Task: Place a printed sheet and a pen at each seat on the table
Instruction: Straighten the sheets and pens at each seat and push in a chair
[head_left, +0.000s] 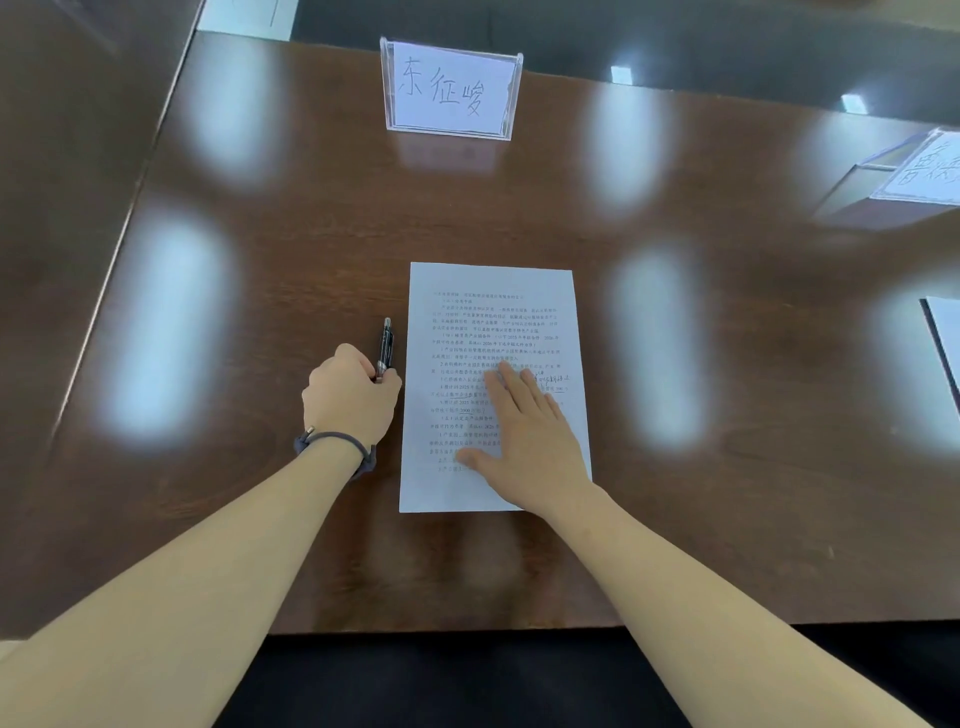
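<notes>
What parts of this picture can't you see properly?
- Lower end of the pen: hidden inside the left hand, head view.
- Printed sheet: print too small to read; right hand covers part.
- Second name stand and second sheet: cut off by the right edge.

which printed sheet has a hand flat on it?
The white printed sheet in front of the clear acrylic name stand, under the flat right hand. The other sheet at the right edge lies untouched.
</notes>
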